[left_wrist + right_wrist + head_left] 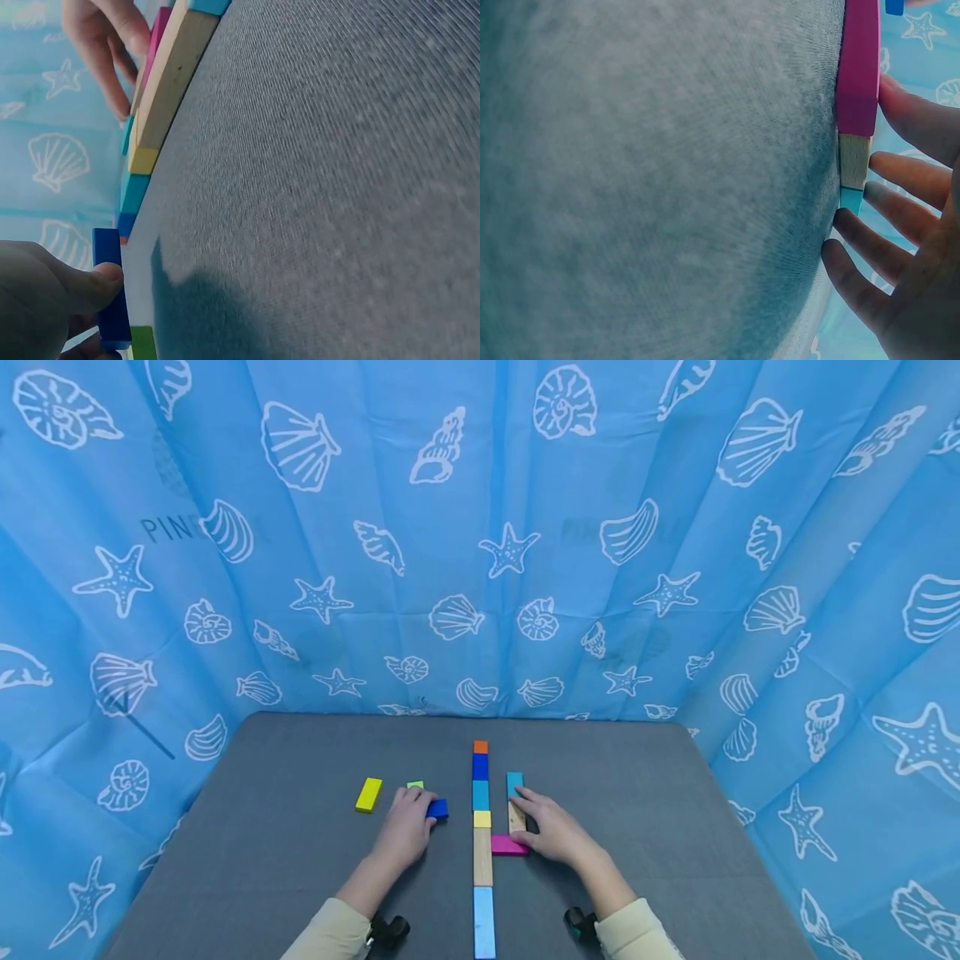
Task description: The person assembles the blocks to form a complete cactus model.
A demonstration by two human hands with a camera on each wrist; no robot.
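My left hand pinches a dark blue block between thumb and fingers, left of a long row of blocks. Just beyond it lies a light green block, partly hidden by the hand in the head view. My right hand spreads its fairly straight fingers beside a short second line of blocks. Its thumb is at the magenta block, which lies crosswise against the row. The other fingertips reach the plain wooden block and the light blue block past it.
The long row runs away from me: a pale blue block, a wooden block, then yellow, light blue, dark blue and an orange block. A yellow block lies at left on the grey table. A blue shell-print curtain hangs behind.
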